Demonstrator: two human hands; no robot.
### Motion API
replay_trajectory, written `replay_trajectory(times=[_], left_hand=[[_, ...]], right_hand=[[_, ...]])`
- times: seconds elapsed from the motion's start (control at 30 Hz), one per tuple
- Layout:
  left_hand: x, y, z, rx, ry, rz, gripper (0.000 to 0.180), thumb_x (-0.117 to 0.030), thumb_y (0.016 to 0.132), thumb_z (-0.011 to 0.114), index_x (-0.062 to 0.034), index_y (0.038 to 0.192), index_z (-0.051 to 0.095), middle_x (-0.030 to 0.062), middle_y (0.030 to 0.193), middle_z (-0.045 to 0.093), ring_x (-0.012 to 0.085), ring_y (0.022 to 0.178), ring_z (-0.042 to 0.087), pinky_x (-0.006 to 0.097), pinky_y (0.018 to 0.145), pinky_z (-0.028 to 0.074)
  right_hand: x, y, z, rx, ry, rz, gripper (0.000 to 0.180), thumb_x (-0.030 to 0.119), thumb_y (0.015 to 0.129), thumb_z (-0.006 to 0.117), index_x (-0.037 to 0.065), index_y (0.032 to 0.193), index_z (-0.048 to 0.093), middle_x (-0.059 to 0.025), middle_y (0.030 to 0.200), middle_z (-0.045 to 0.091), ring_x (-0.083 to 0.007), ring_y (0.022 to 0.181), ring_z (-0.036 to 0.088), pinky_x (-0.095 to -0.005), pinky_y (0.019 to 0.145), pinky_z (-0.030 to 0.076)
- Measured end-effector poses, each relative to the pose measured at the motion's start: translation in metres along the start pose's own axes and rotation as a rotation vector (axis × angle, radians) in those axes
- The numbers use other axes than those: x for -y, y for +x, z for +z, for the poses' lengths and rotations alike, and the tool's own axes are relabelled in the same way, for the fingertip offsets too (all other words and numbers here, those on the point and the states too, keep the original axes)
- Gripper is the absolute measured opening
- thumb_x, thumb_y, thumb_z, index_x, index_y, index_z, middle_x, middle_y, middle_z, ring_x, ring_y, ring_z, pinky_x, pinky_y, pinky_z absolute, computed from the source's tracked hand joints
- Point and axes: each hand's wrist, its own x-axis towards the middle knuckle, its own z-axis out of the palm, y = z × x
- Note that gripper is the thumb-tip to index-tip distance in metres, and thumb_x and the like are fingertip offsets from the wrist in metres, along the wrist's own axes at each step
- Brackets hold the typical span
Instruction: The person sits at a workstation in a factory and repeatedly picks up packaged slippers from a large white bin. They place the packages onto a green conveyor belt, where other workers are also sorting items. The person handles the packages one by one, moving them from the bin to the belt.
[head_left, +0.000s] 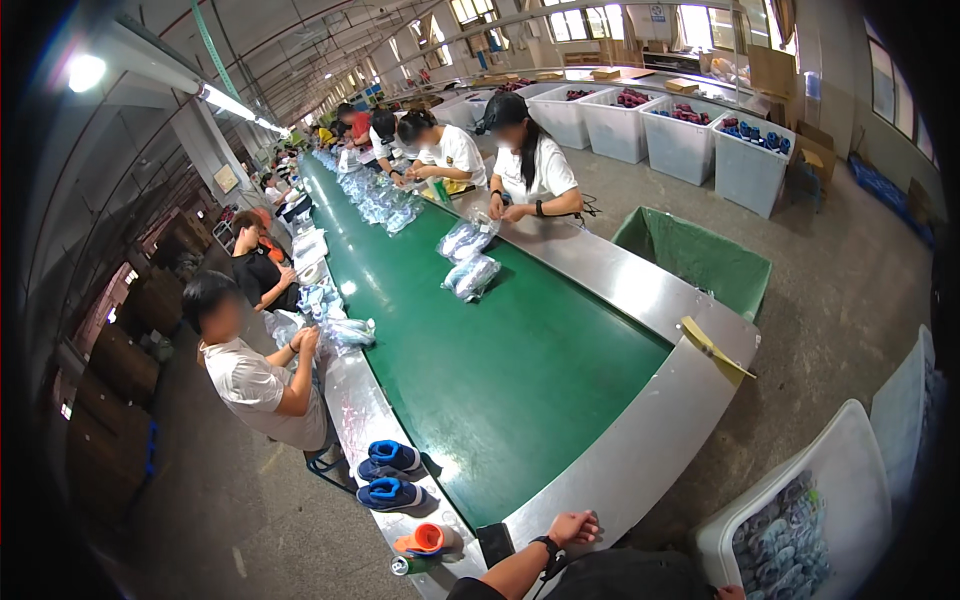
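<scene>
My left hand [574, 528], with a dark band on its wrist, rests on the bare metal rim [640, 440] at the near end of a green conveyor belt [520, 370]. Its fingers look loosely apart, and I see nothing in them. Only a sliver of my right hand [731, 593] shows at the lower edge, beside a white bin [850, 440] of wrapped shoes [785, 535]; its fingers are hidden. Left of my left forearm stand an orange cup [428, 539], a green can [408, 565] and a pair of blue shoes [390, 493].
Bagged shoes [470, 275] lie on the belt. Co-workers sit along both sides, one in white [265, 375] at left, another [535, 170] at right. A green bin [700, 255] stands at the right, and yellow card [715, 348] lies over the rim. White tubs [750, 165] line the back.
</scene>
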Motion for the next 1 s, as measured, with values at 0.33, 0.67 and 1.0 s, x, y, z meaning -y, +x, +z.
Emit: replay_trajectory(times=[0.33, 0.67, 1.0], left_hand=[[0.000, 0.000, 0.000, -0.012, 0.021, 0.022, 0.044, -0.042, 0.109, 0.055, -0.0029, 0.119, 0.071, 0.0043, 0.093, 0.078, 0.0170, 0.072, 0.075, 0.028, 0.061, 0.059], [0.000, 0.000, 0.001, -0.010, -0.023, 0.029, 0.040, -0.040, 0.108, 0.057, -0.0029, 0.114, 0.071, 0.0042, 0.088, 0.077, 0.0166, 0.069, 0.075, 0.028, 0.058, 0.058], [0.000, 0.001, 0.000, 0.001, 0.008, 0.019, 0.043, -0.041, 0.110, 0.054, -0.0028, 0.119, 0.070, 0.0047, 0.095, 0.078, 0.0174, 0.075, 0.076, 0.029, 0.066, 0.060]], right_hand=[[0.003, 0.005, -0.010, -0.014, 0.019, 0.031, 0.042, 0.036, 0.104, 0.060, 0.002, 0.130, 0.064, -0.0089, 0.089, 0.072, -0.0156, 0.069, 0.064, -0.0316, 0.057, 0.051], [0.006, 0.022, -0.013, -0.011, -0.094, -0.032, 0.039, 0.033, 0.104, 0.060, 0.003, 0.127, 0.066, -0.0076, 0.089, 0.072, -0.0155, 0.070, 0.065, -0.0320, 0.058, 0.052], [0.018, 0.010, -0.008, -0.016, -0.017, -0.027, 0.033, 0.030, 0.102, 0.061, 0.002, 0.119, 0.067, -0.0065, 0.080, 0.067, -0.0149, 0.060, 0.060, -0.0307, 0.051, 0.048]])
